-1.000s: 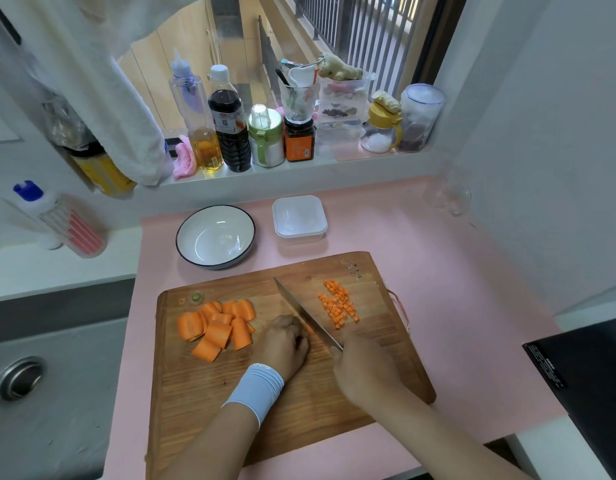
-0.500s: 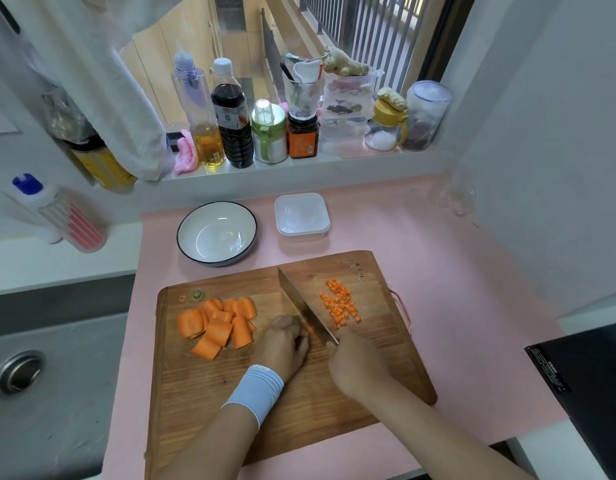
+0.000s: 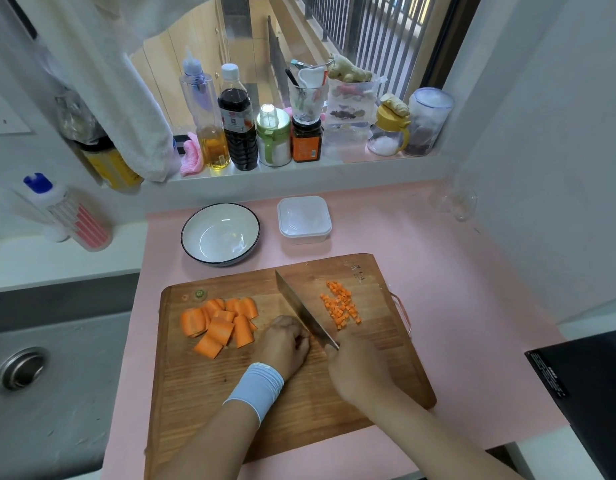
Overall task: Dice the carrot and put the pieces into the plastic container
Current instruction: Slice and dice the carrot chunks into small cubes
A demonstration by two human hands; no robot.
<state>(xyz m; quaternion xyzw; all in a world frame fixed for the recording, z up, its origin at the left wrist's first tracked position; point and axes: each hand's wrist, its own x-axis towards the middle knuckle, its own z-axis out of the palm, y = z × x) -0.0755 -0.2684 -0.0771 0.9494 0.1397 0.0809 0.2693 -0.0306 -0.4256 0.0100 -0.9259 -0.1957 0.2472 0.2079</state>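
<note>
Soft daylight from window [image 3: 299, 64]; faint shadows; edges bowed by wide-angle lens.

orange carrot dice [image 3: 341, 304] – pink counter [image 3: 438, 271] – white bowl [image 3: 220, 233], black rim

White walls [image 3: 542, 133] frame a barred window [image 3: 369, 39], apparently daylit, above a pink counter [image 3: 438, 278].

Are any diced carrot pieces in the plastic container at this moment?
No, the plastic container shows only its bare white inside, while the diced pieces lie on the cutting board right of the knife.
</note>
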